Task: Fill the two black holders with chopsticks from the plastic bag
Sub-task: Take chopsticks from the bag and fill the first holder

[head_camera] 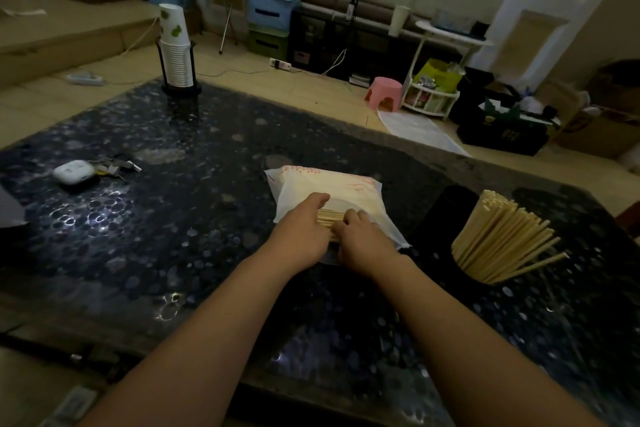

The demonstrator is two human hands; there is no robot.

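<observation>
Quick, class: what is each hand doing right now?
Left hand: grip on the chopsticks at the plastic bag mouth.
Right hand: grip on the same bundle.

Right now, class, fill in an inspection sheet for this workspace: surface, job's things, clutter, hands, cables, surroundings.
Surface: dark pebble-patterned table, glossy with light reflections.
Job's things: plastic bag lying flat mid-table, chopsticks showing at its near end; filled holder to its right, sticks fanned out; second black holder beside the bag, contents not discernible.
Clutter: white earbud case with keys at left; paper cup stack in a rack at the far edge.
Hands: left hand and right hand both at the bag's opening, gripping the chopsticks.
Cables: power strip and cords on the floor.
Surroundings: pink stool, storage bins, white trolley.
</observation>
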